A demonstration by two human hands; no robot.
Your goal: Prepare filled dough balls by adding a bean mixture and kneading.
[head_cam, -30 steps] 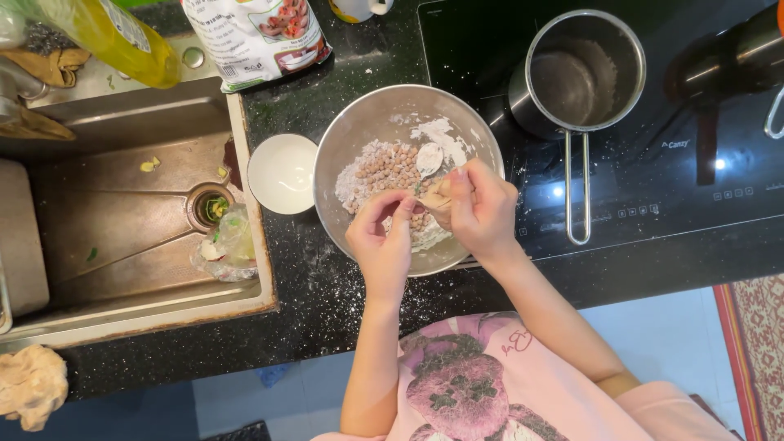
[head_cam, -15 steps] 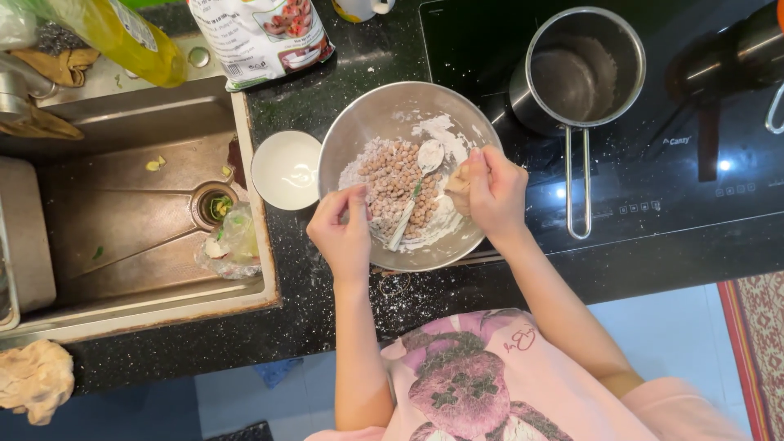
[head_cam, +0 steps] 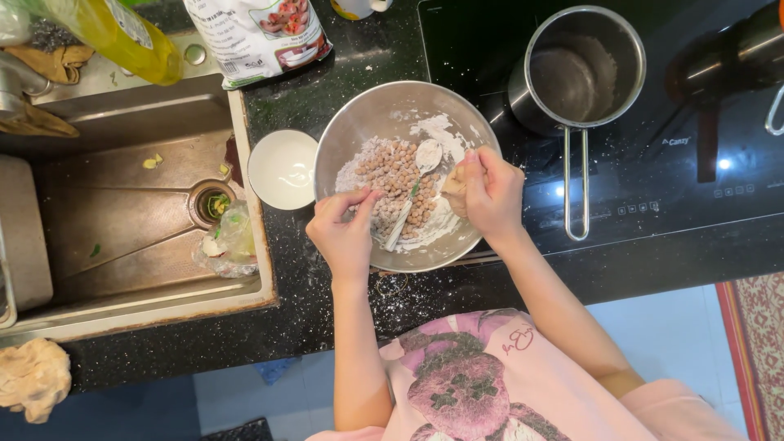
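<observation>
Both hands work over the steel bowl [head_cam: 406, 122]. L hand [head_cam: 345, 233] is at the near-left rim, fingers curled and pinching toward the floury balls [head_cam: 398, 173], fingertips just at the pile's edge; can't tell if one is actually nipped. R hand [head_cam: 490, 194] is at the right rim, closed around a small lump of dough [head_cam: 454, 181]. A spoon [head_cam: 414, 189] lies between the hands, bowl end up in the flour, handle pointing back at L hand.

Left of L hand: small white dish [head_cam: 282, 169], then the sink [head_cam: 122, 269]. Beyond R hand: saucepan [head_cam: 581, 69] on the hob, handle pointing near.

Risks, as I judge them: the bowl sits near the counter edge w/ both wrists on its near side, so a downward press on the rim could tip it. Flour is already dusted on the counter [head_cam: 245, 343]; more may spill. R elbow could catch the pan handle.
</observation>
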